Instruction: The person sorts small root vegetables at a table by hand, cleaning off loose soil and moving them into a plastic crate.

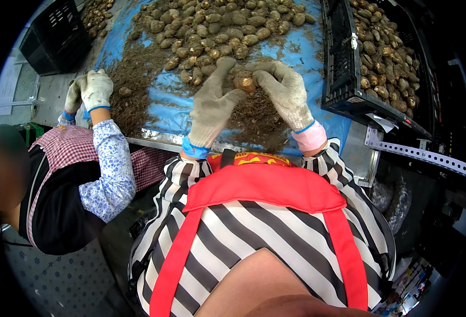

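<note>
A small brown taro corm [245, 84] with a pale, bare patch lies between my gloved hands, over a heap of dark root fibres [259, 119]. My right hand [285, 90] has its thumb at the corm's right side and its fingers curved round behind it; it appears to grip the corm. My left hand [213, 105] is beside it, index finger stretched forward and thumb apart, the thumb tip close to the corm's left side. Both gloves are whitish and soiled with earth. Just beyond the hands spreads a pile of taro corms [219, 29].
Blue plastic sheeting [169, 100] covers the metal-edged table. A black crate [341, 68] full of corms stands at right; another black crate [55, 37] is tilted at far left. A co-worker's gloved hands [93, 90] are at the table on my left, beside more loose fibres [130, 105].
</note>
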A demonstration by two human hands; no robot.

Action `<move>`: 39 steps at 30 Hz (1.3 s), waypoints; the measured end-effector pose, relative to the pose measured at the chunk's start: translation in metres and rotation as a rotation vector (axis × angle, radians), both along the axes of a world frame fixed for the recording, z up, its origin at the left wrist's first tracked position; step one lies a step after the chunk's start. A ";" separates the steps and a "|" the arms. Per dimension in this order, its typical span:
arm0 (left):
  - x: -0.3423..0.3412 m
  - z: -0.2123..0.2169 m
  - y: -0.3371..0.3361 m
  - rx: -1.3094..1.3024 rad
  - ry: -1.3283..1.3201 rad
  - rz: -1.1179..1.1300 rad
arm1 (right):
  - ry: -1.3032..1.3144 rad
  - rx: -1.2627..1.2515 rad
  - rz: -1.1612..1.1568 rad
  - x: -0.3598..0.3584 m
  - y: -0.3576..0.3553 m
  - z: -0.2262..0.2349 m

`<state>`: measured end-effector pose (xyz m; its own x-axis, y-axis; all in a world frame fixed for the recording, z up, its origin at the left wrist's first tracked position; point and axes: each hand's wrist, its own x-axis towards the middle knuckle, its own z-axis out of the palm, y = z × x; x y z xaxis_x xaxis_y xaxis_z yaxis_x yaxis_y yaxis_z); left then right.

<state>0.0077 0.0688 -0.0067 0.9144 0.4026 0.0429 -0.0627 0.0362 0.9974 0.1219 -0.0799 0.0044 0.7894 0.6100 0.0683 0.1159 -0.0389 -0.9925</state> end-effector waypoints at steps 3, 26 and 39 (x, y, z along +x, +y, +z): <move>-0.001 0.009 -0.002 -0.045 0.065 -0.014 | -0.032 -0.003 -0.016 -0.001 0.002 -0.001; -0.004 0.012 0.000 0.457 -0.013 -0.066 | -0.336 -0.218 0.200 0.002 -0.005 0.035; -0.007 0.006 0.010 0.504 -0.074 -0.050 | 0.084 -0.036 0.188 0.018 -0.015 0.020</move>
